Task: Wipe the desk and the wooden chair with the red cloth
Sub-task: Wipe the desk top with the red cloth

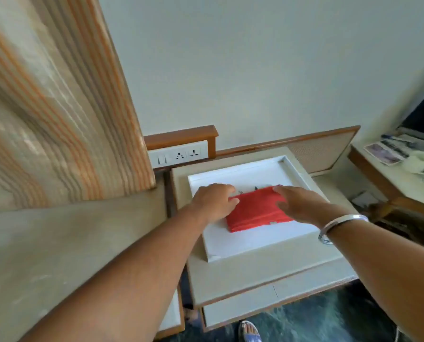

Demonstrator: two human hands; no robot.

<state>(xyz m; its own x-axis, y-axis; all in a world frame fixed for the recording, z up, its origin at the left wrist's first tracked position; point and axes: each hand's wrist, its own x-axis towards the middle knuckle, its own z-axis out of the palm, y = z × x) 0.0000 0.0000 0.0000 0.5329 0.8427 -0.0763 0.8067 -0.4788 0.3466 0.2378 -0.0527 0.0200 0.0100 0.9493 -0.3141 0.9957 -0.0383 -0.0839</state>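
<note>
As both hands reach centre frame, the left hand (214,202) pinches the folded cloth (256,209) on a white tray (243,245); the right hand (297,204) lies flat on it. A hasty lift could drag the tray off the desk (267,272).

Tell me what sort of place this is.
Probably a hotel room or guest bedroom: a striped curtain, a wood-trimmed socket panel by a small desk, and a side counter holding a cup and leaflets.
</note>
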